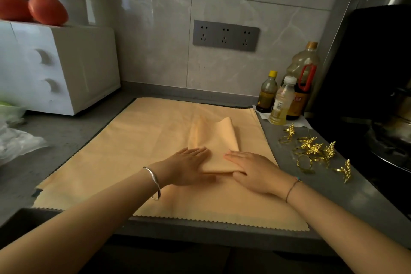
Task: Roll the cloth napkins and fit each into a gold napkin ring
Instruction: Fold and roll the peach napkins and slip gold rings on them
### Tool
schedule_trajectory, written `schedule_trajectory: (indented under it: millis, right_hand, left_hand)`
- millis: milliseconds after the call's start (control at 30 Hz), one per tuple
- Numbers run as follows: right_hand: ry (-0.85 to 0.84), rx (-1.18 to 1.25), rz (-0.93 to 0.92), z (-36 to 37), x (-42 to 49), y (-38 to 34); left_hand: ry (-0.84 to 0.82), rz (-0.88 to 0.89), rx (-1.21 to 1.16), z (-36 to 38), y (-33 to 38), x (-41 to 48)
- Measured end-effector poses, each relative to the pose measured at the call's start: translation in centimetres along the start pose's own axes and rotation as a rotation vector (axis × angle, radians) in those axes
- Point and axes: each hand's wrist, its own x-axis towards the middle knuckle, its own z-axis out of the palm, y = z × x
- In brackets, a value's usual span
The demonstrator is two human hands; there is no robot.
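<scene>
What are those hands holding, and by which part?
Nothing is gripped. The left hand and the right hand lie flat, fingers straight, pressing on the near end of the folded napkin.

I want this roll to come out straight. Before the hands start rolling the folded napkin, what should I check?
1. Both hands on the near end: left hand and right hand lie flat on the folded napkin. Ok.
2. Napkin's far end square: it looks slanted, with one corner raised. Not ok.
3. Spread cloth underneath smooth: it lies flat. Ok.
4. Gold napkin rings at hand: heaped on the counter, right of the cloth. Ok.
5. One ring free to pick up: they look tangled. Cannot tell.
6. Bottles out of the way: upright beyond the cloth's far right corner. Ok.
</scene>
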Motion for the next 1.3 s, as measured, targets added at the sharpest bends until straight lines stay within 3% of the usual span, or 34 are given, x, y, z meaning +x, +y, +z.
schedule_trajectory:
  millis: [167, 367, 567, 833, 1100, 1300]
  right_hand:
    - [0.051, -0.003, -0.085, -0.2, -1.9, -0.1]
    - [0.073, -0.049, -0.305, 1.2, -5.0, -0.8]
    - [-0.027, 0.003, -0.163, 1.8, -3.9, 1.4]
    - [0.271, 0.230, -0.176, 3.2, -3.5, 2.5]
    - [0.398, 0.481, -0.127, 3.0, -2.0, 3.1]
    - [0.428, 0.699, 0.087, 3.1, -0.6, 2.2]
  left_hand:
    - [0.160, 0.160, 0.173, -0.2, -0.9, -1.0]
    - [-0.005, 0.278, 0.186, 1.5, -0.7, -2.6]
    - [0.002, 0.276, 0.161, 2.0, -1.3, -2.5]
    - [0.168, 0.238, 0.234, 1.5, -2.2, -2.8]
    - [0.456, 0.118, 0.050, 1.1, -3.0, -1.7]
    - [0.535, 0.002, -0.266, 1.2, -3.0, -0.8]
